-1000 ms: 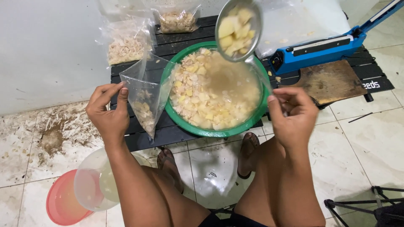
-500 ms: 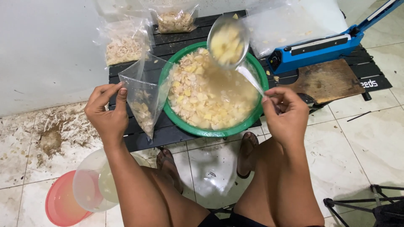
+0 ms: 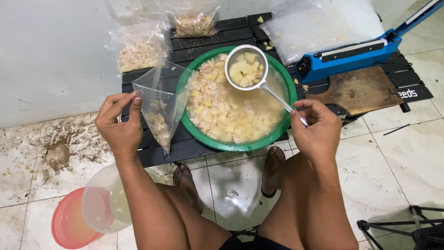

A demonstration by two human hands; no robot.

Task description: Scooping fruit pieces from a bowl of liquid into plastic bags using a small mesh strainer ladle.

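Nearest the camera, the person's bare knees frame two sandalled feet (image 3: 231, 178) planted on the pale tiled floor (image 3: 402, 157), and by the left thigh a clear plastic tub (image 3: 104, 203) rests against a red lid (image 3: 67, 227). Just beyond, at the near edge of the low black slatted table (image 3: 185, 150), the left hand (image 3: 121, 122) is closed in a pinch, thumb and forefinger gripping the top rim of a clear plastic bag (image 3: 159, 111) that hangs open and holds a small amount of pale chunks in its bottom corner, touching the left side of the green basin (image 3: 240, 146). The right hand (image 3: 317, 127), over the near right rim of that basin, is curled firmly around the handle of a metal strainer ladle (image 3: 246, 68); the ladle's bowl is raised above the basin's far half and is full of yellowish cut pieces. The basin sits in the middle of the table, filled with pale chopped pieces in cloudy liquid. Toward the right edge lies a worn wooden board (image 3: 358, 90), and behind it a blue heat sealer (image 3: 351, 58) runs diagonally to the far right corner with a stack of empty clear bags (image 3: 319, 23) just beside it. At the far left edge stand two filled bags (image 3: 138, 48) of the same pale pieces.
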